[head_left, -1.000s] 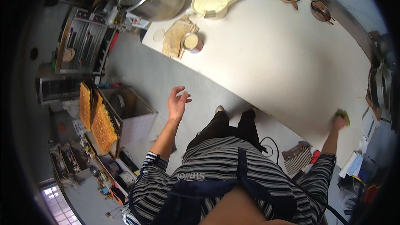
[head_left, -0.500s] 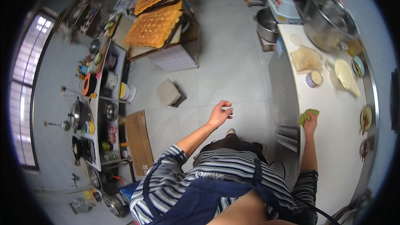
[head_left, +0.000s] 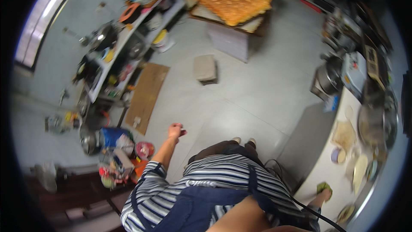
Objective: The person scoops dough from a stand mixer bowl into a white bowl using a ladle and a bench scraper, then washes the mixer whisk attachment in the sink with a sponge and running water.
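Observation:
My right hand (head_left: pixel 325 194) rests on the white counter (head_left: pixel 334 176) at the lower right, closed on a small green cloth (head_left: pixel 322 186). Out to my left side, my left hand (head_left: pixel 175 130) hangs above the grey floor with its fingers loosely curled and nothing visibly in it. My striped shirt and dark blue apron fill the bottom of the view.
The counter carries a purple cup (head_left: pixel 336 155), a flat bread (head_left: pixel 344 134) and plates. A large metal pot (head_left: pixel 329 77) stands beyond it. A small block (head_left: pixel 205 68) and cardboard sheet (head_left: pixel 146 96) lie on the floor. A cluttered shelf (head_left: pixel 120 47) lines the left wall; orange trays (head_left: pixel 234 0) sit far back.
My head has swung left, so the counter slid to the right edge and the floor and shelf came into view. My right hand stays on the green cloth; my left hand dropped lower.

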`<control>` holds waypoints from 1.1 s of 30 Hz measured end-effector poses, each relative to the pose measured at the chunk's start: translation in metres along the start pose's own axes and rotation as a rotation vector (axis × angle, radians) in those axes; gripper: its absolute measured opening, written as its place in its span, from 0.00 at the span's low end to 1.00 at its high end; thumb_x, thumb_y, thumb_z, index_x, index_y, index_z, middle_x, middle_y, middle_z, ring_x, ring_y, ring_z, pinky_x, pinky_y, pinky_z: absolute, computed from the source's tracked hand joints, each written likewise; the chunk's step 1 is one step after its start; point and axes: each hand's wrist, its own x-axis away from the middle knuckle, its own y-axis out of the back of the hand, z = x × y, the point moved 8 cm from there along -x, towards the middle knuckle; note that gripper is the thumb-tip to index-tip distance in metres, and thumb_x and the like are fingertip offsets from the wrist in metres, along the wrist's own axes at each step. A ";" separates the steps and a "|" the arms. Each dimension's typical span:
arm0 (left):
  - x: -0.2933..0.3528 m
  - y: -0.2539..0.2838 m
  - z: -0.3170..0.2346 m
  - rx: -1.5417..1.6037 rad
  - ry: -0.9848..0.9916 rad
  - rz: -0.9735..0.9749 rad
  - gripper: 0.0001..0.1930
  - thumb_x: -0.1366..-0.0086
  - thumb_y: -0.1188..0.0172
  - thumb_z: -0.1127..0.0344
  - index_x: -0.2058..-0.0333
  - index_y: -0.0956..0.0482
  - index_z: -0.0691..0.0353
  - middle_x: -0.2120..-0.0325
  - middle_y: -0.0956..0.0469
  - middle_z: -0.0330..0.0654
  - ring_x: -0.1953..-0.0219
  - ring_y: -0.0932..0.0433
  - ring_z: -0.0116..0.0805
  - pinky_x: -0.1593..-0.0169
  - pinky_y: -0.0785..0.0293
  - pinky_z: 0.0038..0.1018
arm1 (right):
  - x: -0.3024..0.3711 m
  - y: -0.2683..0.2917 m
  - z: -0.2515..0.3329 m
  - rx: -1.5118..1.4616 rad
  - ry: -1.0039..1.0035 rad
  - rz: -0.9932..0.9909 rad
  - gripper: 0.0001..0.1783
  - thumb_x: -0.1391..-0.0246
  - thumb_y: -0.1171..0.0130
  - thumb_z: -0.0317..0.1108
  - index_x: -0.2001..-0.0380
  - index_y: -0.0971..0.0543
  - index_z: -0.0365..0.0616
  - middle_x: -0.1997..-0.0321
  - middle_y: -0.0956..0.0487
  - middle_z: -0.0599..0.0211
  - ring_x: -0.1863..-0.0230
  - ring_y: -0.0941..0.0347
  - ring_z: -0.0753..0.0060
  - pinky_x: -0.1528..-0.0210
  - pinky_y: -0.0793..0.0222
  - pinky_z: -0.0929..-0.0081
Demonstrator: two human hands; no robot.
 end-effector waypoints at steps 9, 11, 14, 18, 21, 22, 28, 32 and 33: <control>0.015 -0.008 0.063 0.118 0.184 0.040 0.07 0.43 0.47 0.73 0.65 0.29 0.65 0.72 0.27 0.43 0.79 0.22 0.37 0.75 0.18 0.30 | 0.067 -0.051 0.108 -0.150 0.323 0.055 0.18 0.49 0.55 0.26 0.56 0.24 0.34 0.57 0.21 0.49 0.57 0.25 0.55 0.52 0.32 0.67; 0.013 0.006 0.071 0.159 0.171 0.017 0.07 0.42 0.46 0.73 0.65 0.29 0.65 0.72 0.27 0.43 0.78 0.22 0.37 0.74 0.18 0.30 | 0.092 -0.059 0.129 -0.044 0.276 -0.049 0.13 0.47 0.51 0.29 0.62 0.22 0.34 0.63 0.20 0.53 0.62 0.25 0.60 0.58 0.30 0.67; -0.001 0.044 0.091 0.267 0.195 -0.044 0.07 0.43 0.45 0.74 0.64 0.30 0.64 0.70 0.26 0.43 0.75 0.20 0.39 0.70 0.17 0.31 | 0.142 -0.097 0.180 -0.104 0.264 -0.099 0.11 0.46 0.48 0.32 0.66 0.21 0.36 0.68 0.21 0.57 0.66 0.26 0.64 0.63 0.30 0.67; -0.034 0.118 0.118 0.415 0.233 -0.157 0.07 0.43 0.45 0.74 0.65 0.29 0.65 0.70 0.26 0.44 0.76 0.21 0.39 0.72 0.18 0.30 | 0.246 -0.198 0.289 -0.095 0.438 0.288 0.09 0.47 0.47 0.31 0.68 0.23 0.37 0.71 0.22 0.60 0.69 0.27 0.66 0.67 0.31 0.67; -0.058 0.175 0.129 0.534 0.234 -0.240 0.07 0.43 0.45 0.73 0.65 0.29 0.65 0.69 0.25 0.44 0.75 0.21 0.39 0.73 0.18 0.29 | 0.340 -0.268 0.381 -0.092 0.594 0.600 0.08 0.47 0.46 0.31 0.70 0.24 0.37 0.73 0.23 0.62 0.71 0.28 0.68 0.69 0.32 0.68; -0.068 0.189 0.127 0.586 0.244 -0.255 0.07 0.43 0.45 0.73 0.65 0.29 0.65 0.69 0.25 0.44 0.75 0.21 0.39 0.73 0.18 0.29 | 0.374 -0.289 0.413 -0.095 0.645 0.697 0.08 0.47 0.46 0.31 0.71 0.24 0.37 0.74 0.23 0.63 0.72 0.28 0.68 0.70 0.32 0.68; -0.111 0.278 0.075 0.839 0.092 -0.288 0.09 0.41 0.43 0.70 0.62 0.29 0.64 0.66 0.26 0.43 0.65 0.21 0.40 0.62 0.19 0.31 | 0.653 -0.389 0.612 -0.148 0.866 1.174 0.12 0.44 0.45 0.35 0.79 0.30 0.44 0.83 0.33 0.74 0.81 0.40 0.77 0.80 0.42 0.74; -0.133 0.332 0.048 0.947 0.027 -0.344 0.11 0.41 0.43 0.71 0.60 0.29 0.67 0.66 0.27 0.44 0.69 0.22 0.39 0.64 0.19 0.31 | 0.898 -0.402 0.715 -0.149 0.993 1.514 0.12 0.44 0.44 0.38 0.77 0.27 0.41 0.84 0.31 0.73 0.86 0.39 0.80 0.85 0.43 0.77; -0.139 0.345 0.046 0.981 0.025 -0.361 0.11 0.41 0.42 0.71 0.60 0.29 0.67 0.66 0.27 0.44 0.70 0.22 0.39 0.64 0.19 0.31 | 0.957 -0.396 0.730 -0.128 1.020 1.595 0.14 0.44 0.44 0.40 0.77 0.27 0.42 0.84 0.31 0.73 0.85 0.39 0.81 0.84 0.43 0.77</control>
